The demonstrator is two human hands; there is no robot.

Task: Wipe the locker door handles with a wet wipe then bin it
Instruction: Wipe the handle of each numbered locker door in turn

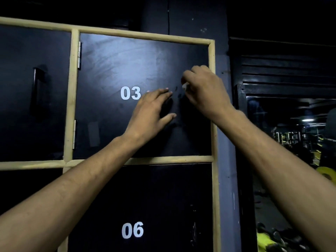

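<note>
Wipe [185,86] — small, white — pinched in right hand [203,90].

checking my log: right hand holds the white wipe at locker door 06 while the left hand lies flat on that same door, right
Wrong door: 03, not 06. The head view shows the right hand holding the white wipe at locker door 03, the left hand flat on it.

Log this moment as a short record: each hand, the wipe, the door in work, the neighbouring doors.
left hand: fingers straight, flat against door 03
right hand: curled, pinches wet wipe at the door's right side
handle of 03: cannot be made out, hands and shadow in front
left neighbour: black handle, untouched
below: door 06
</note>
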